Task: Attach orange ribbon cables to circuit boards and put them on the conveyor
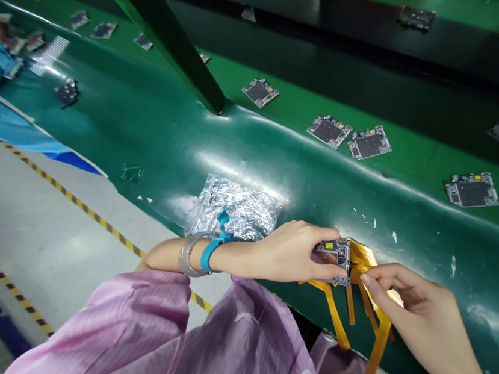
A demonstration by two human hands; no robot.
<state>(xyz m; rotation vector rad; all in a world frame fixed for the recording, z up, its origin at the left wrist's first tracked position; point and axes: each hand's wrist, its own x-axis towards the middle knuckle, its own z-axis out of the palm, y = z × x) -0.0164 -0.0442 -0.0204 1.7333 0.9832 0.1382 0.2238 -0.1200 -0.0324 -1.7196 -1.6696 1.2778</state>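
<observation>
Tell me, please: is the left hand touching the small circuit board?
Touching. The head view shows the left hand gripping the circuit board between thumb and fingers. The right hand pinches the yellow tape.

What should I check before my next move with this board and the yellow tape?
1. Left hand grips the circuit board between thumb and fingers: ok.
2. Right hand pinches the yellow tape strips beside the board: ok.
3. Tape already stuck to the board, not just touching it: cannot tell.
4. Loose tape ends under control: not ok, several dangle below the edge of the green mat.
5. Blue wrist strap on the left wrist: ok.
6. Foil bag lies flat on the mat, apart from both hands: ok.
</observation>
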